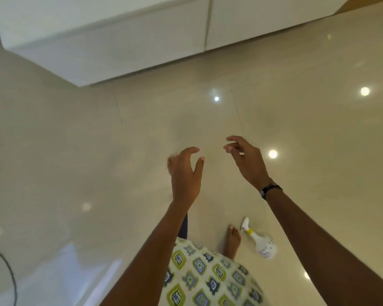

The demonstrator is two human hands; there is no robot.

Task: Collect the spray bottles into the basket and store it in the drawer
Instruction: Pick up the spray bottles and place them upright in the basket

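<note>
A white spray bottle [261,241] with a yellow collar lies on its side on the glossy floor, just right of my right foot. My left hand [186,173] and my right hand [247,160] are both held out in front of me above the floor, fingers apart and curled, holding nothing. A dark band circles my right wrist. A low white cabinet with closed drawer fronts [124,47] runs along the far side. No basket is in view.
The beige tiled floor [75,151] reflects several ceiling lights. My bare feet [232,241] stand on it below my patterned garment. A thin dark curved wire [9,270] shows at the bottom left.
</note>
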